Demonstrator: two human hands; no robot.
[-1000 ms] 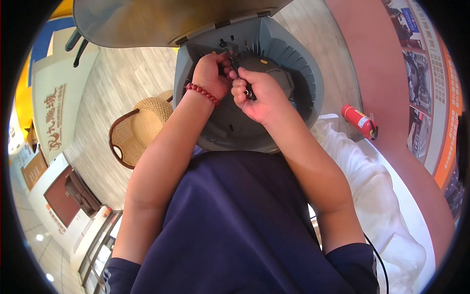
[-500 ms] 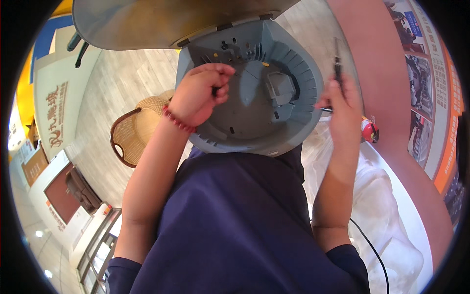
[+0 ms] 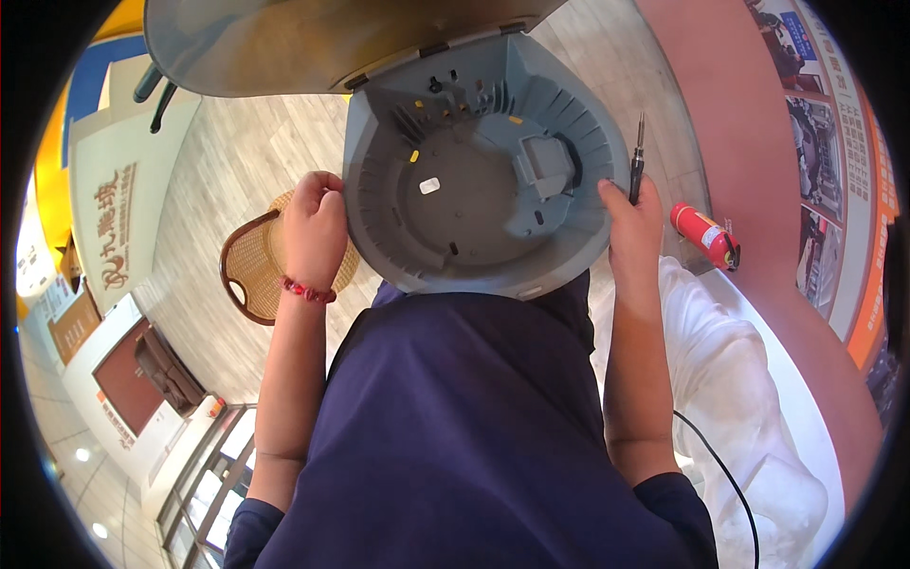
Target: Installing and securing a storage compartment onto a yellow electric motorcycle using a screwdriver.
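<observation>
A grey round plastic housing (image 3: 384, 228) with ribbed inner walls sits at my waist, its hollow side facing up. A large dark, glossy lid (image 3: 284, 47) stands raised on hinges at its far edge. My left hand (image 3: 316, 223) grips the left rim, fingers curled. At the right rim is my right hand (image 3: 635, 213), closed on a slim black-handled tool with a pointed metal tip, seemingly a soldering iron (image 3: 636, 175); its thumb rests against the rim. A small white piece (image 3: 429, 185) lies on the housing floor, left of a raised grey block (image 3: 547, 166).
A woven chair (image 3: 256, 251) stands on the wood floor at left. To the right are a red fire extinguisher (image 3: 700, 232) and crumpled white sheeting (image 3: 716, 360). A black cable (image 3: 725, 465) runs over the sheeting beside my right forearm.
My left hand has moved from above the housing to its left rim, uncovering the white piece. My right hand has come down and in against the right rim, still holding the soldering iron.
</observation>
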